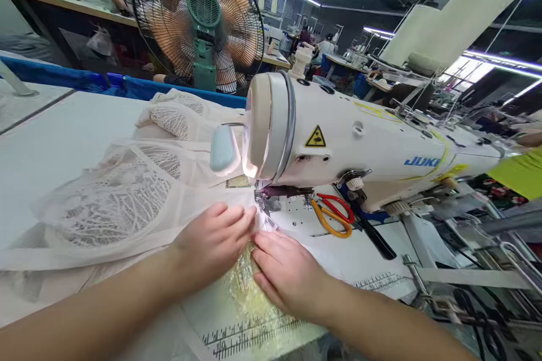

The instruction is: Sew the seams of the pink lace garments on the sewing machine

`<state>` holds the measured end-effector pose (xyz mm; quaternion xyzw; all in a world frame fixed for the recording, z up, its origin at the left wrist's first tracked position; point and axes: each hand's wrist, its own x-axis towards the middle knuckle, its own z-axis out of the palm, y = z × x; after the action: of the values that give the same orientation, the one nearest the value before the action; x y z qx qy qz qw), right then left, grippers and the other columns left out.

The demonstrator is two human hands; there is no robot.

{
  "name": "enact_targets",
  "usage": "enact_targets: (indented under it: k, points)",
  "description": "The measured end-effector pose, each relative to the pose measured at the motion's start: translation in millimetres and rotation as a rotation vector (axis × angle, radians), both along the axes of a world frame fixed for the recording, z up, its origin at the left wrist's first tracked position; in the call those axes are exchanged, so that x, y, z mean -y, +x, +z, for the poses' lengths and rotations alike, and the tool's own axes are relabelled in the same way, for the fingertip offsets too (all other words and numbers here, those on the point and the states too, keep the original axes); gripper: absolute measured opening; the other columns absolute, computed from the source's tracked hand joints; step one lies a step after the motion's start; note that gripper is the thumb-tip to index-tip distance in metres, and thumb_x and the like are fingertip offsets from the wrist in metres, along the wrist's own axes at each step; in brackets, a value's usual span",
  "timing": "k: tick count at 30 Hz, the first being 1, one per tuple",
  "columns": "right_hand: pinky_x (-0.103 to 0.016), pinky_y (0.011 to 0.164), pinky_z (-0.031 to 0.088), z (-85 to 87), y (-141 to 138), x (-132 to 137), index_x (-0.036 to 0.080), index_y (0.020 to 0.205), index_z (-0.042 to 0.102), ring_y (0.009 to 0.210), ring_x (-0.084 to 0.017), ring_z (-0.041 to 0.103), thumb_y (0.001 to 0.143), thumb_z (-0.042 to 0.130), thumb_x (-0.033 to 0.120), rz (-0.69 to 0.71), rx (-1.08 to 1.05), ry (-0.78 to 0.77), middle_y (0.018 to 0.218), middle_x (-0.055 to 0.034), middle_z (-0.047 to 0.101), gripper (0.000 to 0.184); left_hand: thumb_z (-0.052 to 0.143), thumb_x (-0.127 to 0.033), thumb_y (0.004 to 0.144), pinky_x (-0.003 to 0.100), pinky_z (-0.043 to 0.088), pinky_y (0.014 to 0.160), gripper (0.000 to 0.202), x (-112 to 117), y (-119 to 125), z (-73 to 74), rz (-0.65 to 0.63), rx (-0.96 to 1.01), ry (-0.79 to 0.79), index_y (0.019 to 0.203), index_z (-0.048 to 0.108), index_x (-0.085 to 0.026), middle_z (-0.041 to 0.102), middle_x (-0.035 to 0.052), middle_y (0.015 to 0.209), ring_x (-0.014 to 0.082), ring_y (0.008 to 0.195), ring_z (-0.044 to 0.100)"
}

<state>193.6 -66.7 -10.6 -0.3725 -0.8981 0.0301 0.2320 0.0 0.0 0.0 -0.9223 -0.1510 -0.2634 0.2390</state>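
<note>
A white JUKI sewing machine (339, 130) stands over the table, its presser foot (263, 203) just beyond my fingertips. White sheer fabric with lace cups (122, 203) lies to the left and runs up to the foot. My left hand (218, 240) is closed at the fabric's edge, fingers bent together beside the foot. Close against it, my right hand (288, 271) pinches at the same spot in front of the foot. The fabric between the fingertips is mostly hidden by the hands.
Scissors with red and orange handles (334, 214) lie right of the needle area, near a black-handled tool (379, 240). Ruler markings (245, 338) and shiny clear tape (245, 287) cover the front of the table. A large fan (203, 17) stands behind the blue-edged table; other machines and people are farther back.
</note>
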Motion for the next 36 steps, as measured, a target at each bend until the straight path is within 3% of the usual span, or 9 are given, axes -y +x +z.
enact_targets:
  k: [5,8,12,16,20,27,32,36]
  points:
    - [-0.042,0.095,0.05,0.3,1,0,0.0,0.1,0.066,0.107,-0.029,0.059,0.091,0.038,0.019,0.019,-0.017,0.024,0.107,-0.0195,0.066,0.034,0.037,0.001,0.082,0.031,0.05,0.063,0.046,24,-4,-8.6,0.169,-0.146,-0.259,0.12,0.06,-0.011,0.065,0.0082,0.122,0.0172,0.075,0.059]
    - [-0.041,0.094,0.05,4.3,3,0,0.002,0.099,0.065,0.107,-0.029,0.059,0.092,0.039,0.019,0.033,-0.012,0.027,0.107,-0.0185,0.066,0.033,0.04,-0.005,0.086,0.033,0.049,0.062,0.039,21,-6,-11.4,0.103,-0.11,-0.331,0.118,0.061,-0.013,0.067,0.0076,0.115,0.0196,0.078,0.057]
    - [-0.036,0.085,0.053,11.9,10,0,0.008,0.09,0.065,0.096,-0.025,0.064,0.094,0.041,0.022,0.024,-0.03,0.043,0.099,-0.0137,0.069,0.028,0.042,-0.012,0.091,0.035,0.048,0.07,0.028,12,-8,-12.0,0.038,-0.071,-0.353,0.108,0.065,-0.015,0.067,0.0065,0.112,0.0221,0.088,0.056]
    - [-0.032,0.074,0.053,16.4,18,-2,0.012,0.084,0.063,0.081,-0.021,0.064,0.095,0.042,0.023,-0.036,-0.069,0.058,0.09,-0.0094,0.07,0.026,0.044,-0.017,0.093,0.037,0.045,0.087,0.026,5,-11,-11.1,-0.004,-0.058,-0.41,0.11,0.064,-0.017,0.067,0.0049,0.115,0.0223,0.096,0.057]
    - [-0.031,0.072,0.052,16.9,20,-3,0.014,0.082,0.062,0.079,-0.02,0.064,0.095,0.042,0.025,-0.064,-0.079,0.053,0.088,-0.008,0.07,0.026,0.039,-0.018,0.094,0.038,0.045,0.089,0.029,-6,-15,-9.7,-0.076,-0.033,-0.398,0.11,0.064,-0.016,0.068,0.0059,0.114,0.0231,0.094,0.059]
    - [-0.03,0.074,0.051,12.4,19,-4,0.016,0.08,0.059,0.077,-0.018,0.063,0.096,0.042,0.026,-0.064,-0.083,0.049,0.084,-0.006,0.07,0.026,0.042,-0.024,0.094,0.04,0.04,0.1,0.03,-27,-21,-8.7,-0.062,-0.077,-0.432,0.116,0.062,-0.019,0.068,0.0051,0.117,0.0238,0.101,0.06]
    - [-0.029,0.068,0.051,9.5,18,-5,0.017,0.078,0.058,0.073,-0.018,0.062,0.095,0.042,0.026,-0.049,-0.082,0.059,0.08,-0.0052,0.069,0.025,0.034,-0.029,0.098,0.041,0.039,0.101,0.036,-41,-21,-10.1,-0.027,-0.098,-0.366,0.118,0.062,-0.019,0.066,0.0053,0.121,0.0246,0.105,0.059]
    - [-0.03,0.069,0.052,11.0,16,-6,0.016,0.079,0.058,0.076,-0.019,0.063,0.098,0.039,0.032,-0.02,-0.096,0.111,0.084,-0.0076,0.069,0.031,0.041,-0.03,0.095,0.043,0.043,0.098,0.034,-47,-20,-3.7,0.016,-0.178,-0.362,0.118,0.063,-0.018,0.065,0.0075,0.124,0.0265,0.105,0.06]
